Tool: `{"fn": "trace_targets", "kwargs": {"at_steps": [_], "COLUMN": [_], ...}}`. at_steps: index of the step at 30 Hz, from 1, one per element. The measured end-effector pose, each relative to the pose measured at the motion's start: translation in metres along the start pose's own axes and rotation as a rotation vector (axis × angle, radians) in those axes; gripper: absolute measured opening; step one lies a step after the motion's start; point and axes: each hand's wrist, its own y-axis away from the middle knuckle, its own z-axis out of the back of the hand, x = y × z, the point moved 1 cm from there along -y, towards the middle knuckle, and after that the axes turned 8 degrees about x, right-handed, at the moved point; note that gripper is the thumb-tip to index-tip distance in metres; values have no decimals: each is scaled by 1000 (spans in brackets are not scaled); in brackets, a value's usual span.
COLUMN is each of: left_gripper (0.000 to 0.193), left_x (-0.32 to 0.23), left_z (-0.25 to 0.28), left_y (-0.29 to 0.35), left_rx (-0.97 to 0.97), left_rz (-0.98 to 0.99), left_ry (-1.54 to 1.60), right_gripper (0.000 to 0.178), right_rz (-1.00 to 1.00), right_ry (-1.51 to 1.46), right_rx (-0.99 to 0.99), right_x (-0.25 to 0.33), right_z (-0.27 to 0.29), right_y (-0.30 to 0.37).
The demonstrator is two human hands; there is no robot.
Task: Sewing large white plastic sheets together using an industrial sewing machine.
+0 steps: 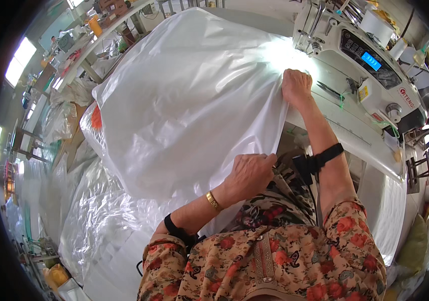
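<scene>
A large white sheet (189, 110), thin and slightly glossy like plastic film, spreads across the sewing table and hangs toward my lap. Its right edge runs taut between my two hands. My right hand (297, 88) is closed on that edge, just below the bright lamp glow of the sewing machine (370, 55). Nearer to me, my left hand (249, 174) grips the same edge lower down, fingers curled in a fist. Glare hides the machine's needle and foot.
Thread snips (330, 91) lie on the white machine table (345, 118), right of my right hand. Crumpled clear plastic (99, 215) is heaped at the left. A cluttered workbench (104, 37) stands at the far left. Thread cones (376, 26) stand behind the machine.
</scene>
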Motion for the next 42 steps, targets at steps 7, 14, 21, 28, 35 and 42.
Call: {"fn": "trace_targets", "kwargs": {"at_steps": [7,14,21,28,35,42], "left_gripper": [10,12,12,11,11,9], "left_x": [6,-1,-1,-5,-6,-1], "left_z": [0,-1,-16,-16,-15,-5], "left_y": [-30,-38,-31,-24,-31,-44], "left_rx": [-17,-102,-151,-135,-70,-44], "left_rz": [75,42,49,28,-13,-11], "left_ry": [-62,224,107,133,35,-32], "right_gripper": [15,23,20,18,16,13], "right_rz": [-48,-250,-255,-198,-44,88], "right_ry": [-46,-207,-142,-137,78,36], "right_rx": [32,-28,78,102,208,106], "right_x": [-9,-9,-1,18,25,21], "right_z": [-6,-4,6,17,29,29], "right_y": [-27,4,3,57,71,59]}}
